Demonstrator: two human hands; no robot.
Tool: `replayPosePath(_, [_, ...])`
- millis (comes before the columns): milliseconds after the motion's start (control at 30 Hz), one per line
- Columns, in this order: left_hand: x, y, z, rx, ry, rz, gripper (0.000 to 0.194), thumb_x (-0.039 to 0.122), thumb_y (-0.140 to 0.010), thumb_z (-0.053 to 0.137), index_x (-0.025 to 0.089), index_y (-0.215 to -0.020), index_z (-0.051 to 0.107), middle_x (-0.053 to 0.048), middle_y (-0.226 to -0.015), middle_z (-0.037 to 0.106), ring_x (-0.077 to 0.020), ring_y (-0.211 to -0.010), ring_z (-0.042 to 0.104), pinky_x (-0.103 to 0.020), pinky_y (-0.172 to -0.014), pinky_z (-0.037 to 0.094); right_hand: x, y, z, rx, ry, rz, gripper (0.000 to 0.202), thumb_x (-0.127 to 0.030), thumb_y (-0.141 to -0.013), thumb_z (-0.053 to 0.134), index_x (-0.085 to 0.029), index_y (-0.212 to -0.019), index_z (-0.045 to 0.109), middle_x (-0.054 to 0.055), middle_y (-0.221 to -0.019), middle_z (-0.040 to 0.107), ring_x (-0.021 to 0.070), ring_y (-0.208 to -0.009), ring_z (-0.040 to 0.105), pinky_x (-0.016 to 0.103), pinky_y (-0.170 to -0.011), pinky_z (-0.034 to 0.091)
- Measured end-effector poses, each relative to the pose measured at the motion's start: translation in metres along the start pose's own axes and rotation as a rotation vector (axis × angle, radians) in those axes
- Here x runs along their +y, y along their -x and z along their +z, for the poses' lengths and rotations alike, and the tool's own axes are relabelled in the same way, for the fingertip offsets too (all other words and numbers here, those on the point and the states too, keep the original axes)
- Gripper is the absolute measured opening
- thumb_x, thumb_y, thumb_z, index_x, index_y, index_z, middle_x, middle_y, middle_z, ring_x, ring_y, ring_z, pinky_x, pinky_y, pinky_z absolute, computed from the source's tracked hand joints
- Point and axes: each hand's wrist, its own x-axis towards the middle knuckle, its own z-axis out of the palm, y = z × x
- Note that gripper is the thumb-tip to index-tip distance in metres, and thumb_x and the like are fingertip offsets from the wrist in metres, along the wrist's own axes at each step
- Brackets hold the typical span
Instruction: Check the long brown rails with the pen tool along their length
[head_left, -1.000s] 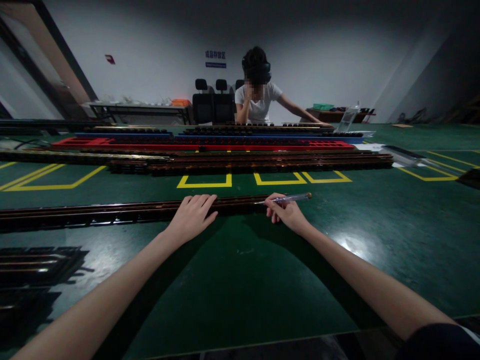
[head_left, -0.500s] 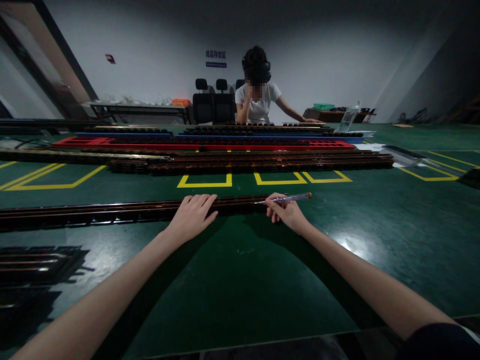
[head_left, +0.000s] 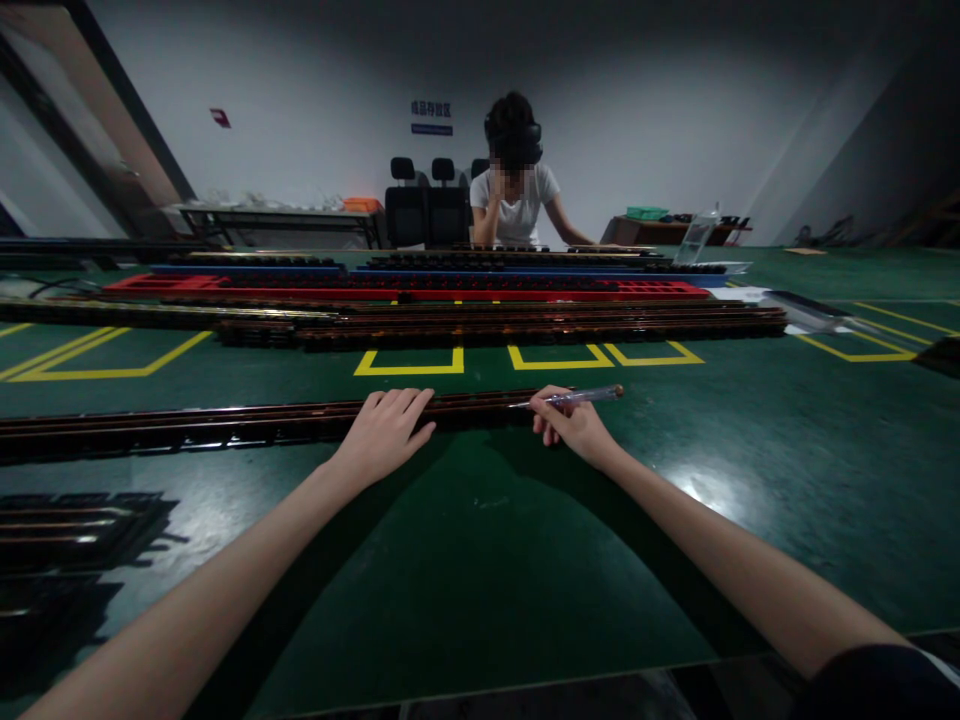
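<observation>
My left hand (head_left: 386, 432) lies over a long dark assembly with copper-coloured strips (head_left: 225, 425), its fingers stretched across the top and its thumb apart on the near side. In my right hand (head_left: 574, 425) a clear-barrelled pen (head_left: 581, 397) is pinched between thumb and fingers. The pen's tip points left and meets the right part of the assembly, or comes very near it. My right fingers partly hide that end. The assembly lies lengthwise on the green table (head_left: 480, 580) and runs out of view on the left.
Beyond my hands lies a bundle of similar strips (head_left: 525, 322), then a red tray (head_left: 420, 287). A person in a white shirt (head_left: 517, 210) sits across the table. A clear bottle (head_left: 697, 237) stands at the far right. More dark strips (head_left: 75, 530) lie near left.
The arm of the person across the table has shifted slightly. My hands, the pen and the assembly stay in place.
</observation>
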Motion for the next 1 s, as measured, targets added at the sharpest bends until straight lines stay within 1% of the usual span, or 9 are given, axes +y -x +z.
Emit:
replayPosePath(167, [0.0001, -0.0001, 0.0002, 0.001, 0.003, -0.002, 0.046, 0.036, -0.094, 0.039, 0.009, -0.129, 0.046, -0.016, -0.123, 0.058, -0.0266, -0.111, 0.054, -0.042, -0.092, 0.041, 0.0003, -0.0004, 0.0016, 0.01, -0.006, 0.003, 0.031, -0.048, -0.083, 0.055, -0.018, -0.08, 0.056, -0.002, -0.059, 0.058, 0.0074, -0.042, 0.054, 0.017, -0.037, 0.039])
replayPosePath(433, [-0.002, 0.0006, 0.0041, 0.038, 0.0, 0.01, 0.045, 0.038, -0.094, 0.037, 0.012, -0.129, 0.047, -0.015, -0.122, 0.059, -0.026, -0.11, 0.055, -0.042, -0.092, 0.041, 0.0012, -0.0006, 0.0008, 0.008, 0.0, 0.002, 0.031, -0.049, -0.082, 0.056, -0.018, -0.08, 0.057, -0.002, -0.06, 0.059, 0.008, -0.043, 0.054, 0.018, -0.037, 0.04])
replayPosePath(600, [-0.0016, 0.0001, 0.0036, 0.022, -0.014, 0.009, 0.046, 0.037, -0.094, 0.037, 0.011, -0.129, 0.046, -0.015, -0.122, 0.059, -0.0262, -0.109, 0.055, -0.042, -0.091, 0.042, 0.0023, -0.0005, 0.0008, 0.008, -0.005, -0.001, 0.03, -0.048, -0.082, 0.056, -0.018, -0.081, 0.057, -0.002, -0.06, 0.059, 0.0075, -0.043, 0.055, 0.017, -0.037, 0.04])
replayPosePath(767, [-0.0006, 0.0, 0.0019, 0.015, -0.01, 0.001, 0.046, 0.037, -0.094, 0.037, 0.01, -0.13, 0.046, -0.015, -0.122, 0.059, -0.0263, -0.11, 0.055, -0.043, -0.092, 0.041, -0.0022, 0.0001, 0.002, 0.01, -0.021, -0.005, 0.029, -0.046, -0.083, 0.056, -0.017, -0.079, 0.057, -0.002, -0.059, 0.06, 0.0071, -0.042, 0.055, 0.016, -0.037, 0.04])
replayPosePath(867, [-0.0008, 0.0001, 0.0021, 0.01, -0.006, 0.001, 0.046, 0.037, -0.094, 0.038, 0.009, -0.129, 0.046, -0.015, -0.122, 0.059, -0.0264, -0.11, 0.055, -0.043, -0.093, 0.041, -0.0057, 0.0003, 0.0035, 0.032, -0.047, -0.002, 0.029, -0.045, -0.083, 0.056, -0.017, -0.075, 0.056, -0.003, -0.057, 0.059, 0.0068, -0.04, 0.054, 0.016, -0.036, 0.039])
replayPosePath(1000, [-0.0016, 0.0004, 0.0035, 0.025, -0.005, 0.011, 0.046, 0.037, -0.094, 0.037, 0.01, -0.129, 0.046, -0.015, -0.121, 0.059, -0.0263, -0.109, 0.055, -0.043, -0.092, 0.041, -0.0075, 0.0008, 0.0045, 0.108, -0.091, -0.026, 0.031, -0.045, -0.081, 0.058, -0.017, -0.069, 0.055, -0.003, -0.053, 0.057, 0.0068, -0.038, 0.052, 0.016, -0.035, 0.038])
